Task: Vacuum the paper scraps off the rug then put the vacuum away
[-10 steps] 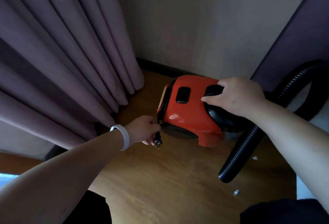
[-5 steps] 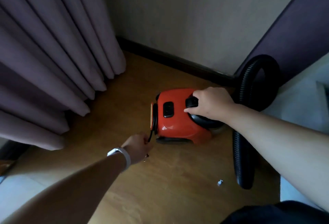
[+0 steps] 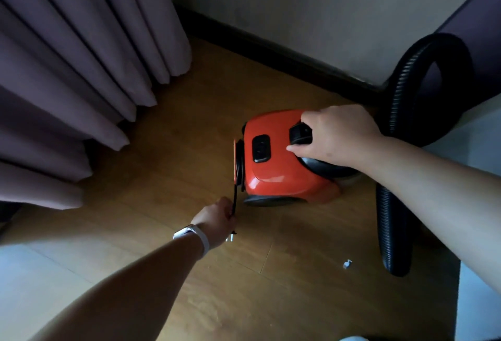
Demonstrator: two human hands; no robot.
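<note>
A small red vacuum (image 3: 282,175) with a black top handle sits on the wooden floor (image 3: 189,151) near the wall. My right hand (image 3: 339,134) grips its black handle from above. My left hand (image 3: 217,218), with a white wristband, holds the black power cord (image 3: 235,199) that runs out of the vacuum's left end; the plug's metal prongs stick out below my fist. The black ribbed hose (image 3: 393,218) loops behind and right of the vacuum, its open end lying on the floor. One white paper scrap (image 3: 347,263) lies on the floor.
Purple curtains (image 3: 81,83) hang at the left down to the floor. A pale wall with a dark baseboard (image 3: 284,53) runs behind the vacuum. A dark purple panel (image 3: 482,29) stands at the right, with a pale surface (image 3: 477,308) below it.
My left hand has drawn the cord out, down and away from the vacuum's left end. The view has pulled back, and my right hand stays on the handle.
</note>
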